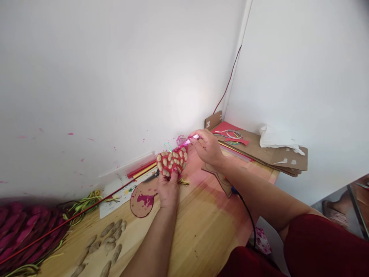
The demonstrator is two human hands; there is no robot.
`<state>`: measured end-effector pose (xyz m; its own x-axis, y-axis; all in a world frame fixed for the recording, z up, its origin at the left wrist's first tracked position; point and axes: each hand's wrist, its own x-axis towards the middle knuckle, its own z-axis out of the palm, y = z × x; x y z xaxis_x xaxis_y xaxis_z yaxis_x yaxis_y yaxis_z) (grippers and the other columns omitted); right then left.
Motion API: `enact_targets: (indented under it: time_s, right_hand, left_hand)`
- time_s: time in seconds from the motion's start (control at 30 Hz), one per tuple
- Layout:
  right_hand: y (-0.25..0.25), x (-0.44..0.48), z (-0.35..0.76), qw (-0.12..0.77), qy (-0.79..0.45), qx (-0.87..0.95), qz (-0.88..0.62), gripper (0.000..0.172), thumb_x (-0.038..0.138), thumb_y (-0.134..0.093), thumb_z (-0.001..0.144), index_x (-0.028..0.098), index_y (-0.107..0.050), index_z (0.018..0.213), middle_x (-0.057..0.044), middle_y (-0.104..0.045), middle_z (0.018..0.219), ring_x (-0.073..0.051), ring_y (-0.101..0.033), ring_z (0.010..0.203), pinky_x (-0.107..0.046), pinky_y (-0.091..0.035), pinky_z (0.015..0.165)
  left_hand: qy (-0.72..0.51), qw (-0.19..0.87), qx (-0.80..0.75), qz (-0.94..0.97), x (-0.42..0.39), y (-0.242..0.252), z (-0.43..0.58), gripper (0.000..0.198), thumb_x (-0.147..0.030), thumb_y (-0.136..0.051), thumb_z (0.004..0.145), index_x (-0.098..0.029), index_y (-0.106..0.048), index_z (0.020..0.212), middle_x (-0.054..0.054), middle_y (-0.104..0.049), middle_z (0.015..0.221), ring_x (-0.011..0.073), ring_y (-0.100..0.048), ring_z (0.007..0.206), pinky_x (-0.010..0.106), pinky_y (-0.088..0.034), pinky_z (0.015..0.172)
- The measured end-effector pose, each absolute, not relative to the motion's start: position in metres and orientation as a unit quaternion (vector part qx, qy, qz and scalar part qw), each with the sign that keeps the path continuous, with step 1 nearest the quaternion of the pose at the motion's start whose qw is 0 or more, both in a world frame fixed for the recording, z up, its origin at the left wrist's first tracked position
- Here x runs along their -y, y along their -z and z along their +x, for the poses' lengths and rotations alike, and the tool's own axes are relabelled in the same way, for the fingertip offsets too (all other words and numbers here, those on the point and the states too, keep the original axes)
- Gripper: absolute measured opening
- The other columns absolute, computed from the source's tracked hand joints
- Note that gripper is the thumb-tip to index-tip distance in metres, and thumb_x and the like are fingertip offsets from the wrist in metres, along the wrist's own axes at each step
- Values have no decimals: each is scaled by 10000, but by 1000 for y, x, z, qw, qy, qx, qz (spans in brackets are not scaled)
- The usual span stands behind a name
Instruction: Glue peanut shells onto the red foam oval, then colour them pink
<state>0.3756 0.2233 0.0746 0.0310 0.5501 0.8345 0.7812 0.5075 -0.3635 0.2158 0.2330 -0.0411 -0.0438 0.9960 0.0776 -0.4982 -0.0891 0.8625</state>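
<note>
My left hand (168,188) is closed on the lower edge of a red piece (172,161) covered with peanuts in their shells, thumb on its front. A thin light-green loop stands up behind its top edge. My right hand (208,148) pinches a slim, shiny pink-and-white stick-like thing (188,141), whose far end reaches the piece's upper right edge. I cannot make out its exact kind. Under my left hand lies a rounded cardboard shape (141,200) with magenta paint on it. Loose peanuts (109,240) are scattered on the wooden table (190,238) at the lower left.
Scissors (151,176) and coloured sticks (144,169) lie along the wall. Green-yellow cords (86,206) and magenta scalloped layers (25,227) sit at left. Stacked cardboard (268,159) with white plastic (276,138) lies right. A black cord (249,215) hangs off the table edge.
</note>
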Motion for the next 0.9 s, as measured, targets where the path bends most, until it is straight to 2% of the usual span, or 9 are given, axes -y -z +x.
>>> enact_targets:
  time_s: [0.27, 0.43, 0.67, 0.9]
  right_hand:
    - [-73, -224, 376, 535, 99, 688, -480, 93, 263, -578, 934, 239, -666, 913, -28, -727, 865, -211, -638, 838, -347, -471, 800]
    - [-72, -226, 376, 545, 99, 676, -485, 115, 280, -560, 942, 236, -657, 900, -37, -712, 832, -218, -632, 820, -357, -475, 791]
    - [-71, -225, 376, 541, 97, 681, -485, 105, 278, -565, 938, 243, -657, 902, -34, -723, 854, -218, -640, 844, -359, -479, 809]
    - [-72, -224, 374, 540, 100, 684, -479, 106, 275, -564, 944, 241, -660, 912, -35, -725, 861, -216, -637, 844, -356, -478, 805]
  left_hand:
    - [-640, 584, -339, 366, -234, 45, 217, 389, -338, -823, 706, -222, -696, 1054, 44, -741, 1103, 197, -687, 1018, 350, -535, 937]
    - [-640, 577, -330, 385, -235, 47, 216, 372, -337, -789, 750, -231, -697, 1094, 49, -729, 1169, 189, -678, 1058, 332, -525, 953]
    - [-638, 578, -343, 377, -236, 48, 216, 401, -373, -813, 720, -220, -693, 1071, 56, -732, 1152, 195, -687, 1010, 337, -543, 915]
    - [-640, 555, -349, 400, -234, 45, 215, 363, -353, -792, 747, -213, -704, 1070, 56, -742, 1138, 196, -682, 1045, 352, -509, 983]
